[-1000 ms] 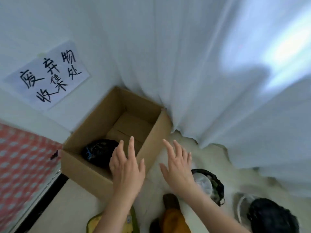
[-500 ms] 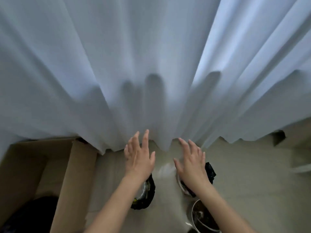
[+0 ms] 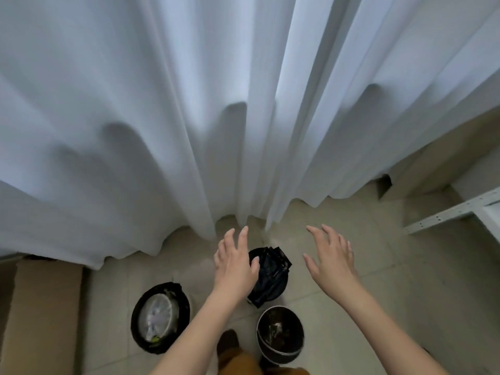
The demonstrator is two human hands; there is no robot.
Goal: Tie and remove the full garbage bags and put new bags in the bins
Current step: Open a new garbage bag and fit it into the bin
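Both hands are reaching forward over the floor in the lower centre of the frame, empty, fingers spread and straight. The left hand (image 3: pixel 234 262) is hovering over the edge of a small bin holding a bunched black garbage bag (image 3: pixel 270 274); whether it is touching the bag I cannot tell. The right hand (image 3: pixel 330 255) is hanging just to the right of that bin, apart from it.

At lower left a full bin (image 3: pixel 160 318) is sitting with its black liner folded over the rim and pale rubbish inside. A third, dark bin (image 3: pixel 280 334) is standing at the bottom centre, near the person's foot (image 3: pixel 227 341). A cardboard box (image 3: pixel 40 307) is lying at the left edge under the white curtain (image 3: pixel 189 117).

The likely risks: grabbing the bunched bag by one fold could tip the light bin, and a backward step could knock over the bin by the foot.
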